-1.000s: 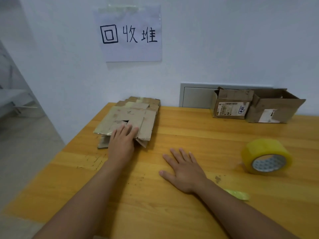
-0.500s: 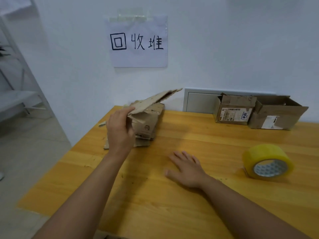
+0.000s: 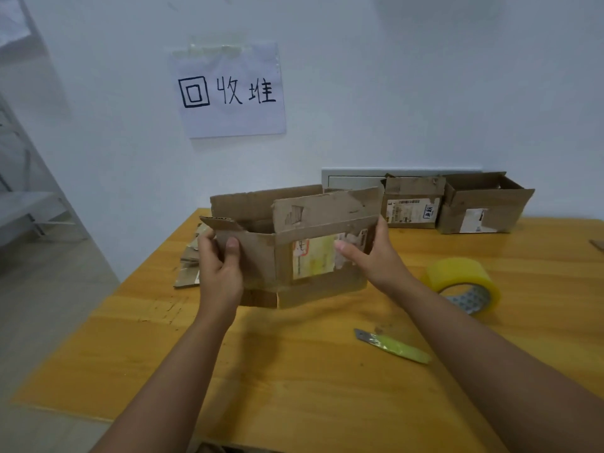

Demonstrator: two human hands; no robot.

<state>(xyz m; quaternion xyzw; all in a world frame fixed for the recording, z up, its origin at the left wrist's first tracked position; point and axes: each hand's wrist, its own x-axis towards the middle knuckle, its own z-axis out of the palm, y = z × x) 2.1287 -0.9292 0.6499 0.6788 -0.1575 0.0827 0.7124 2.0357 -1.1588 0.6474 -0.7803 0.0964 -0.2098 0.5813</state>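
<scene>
One box (image 3: 323, 214) between left hand (image 3: 220, 276), right hand (image 3: 376, 261) — flattened sheets (image 3: 187, 278), perhaps three

On the wooden desk (image 3: 294, 387), a yellow tape roll (image 3: 464, 284) sits at three o'clock, and a yellow-green utility knife (image 3: 394, 346) lies flat at four. Two open cartons stand against the wall, side by side: the smaller carton (image 3: 411, 207) at one o'clock, the larger carton (image 3: 483, 207) at two. Flattened cardboard (image 3: 188, 269) lies at nine. A paper sign (image 3: 230, 93) hangs at twelve.
</scene>
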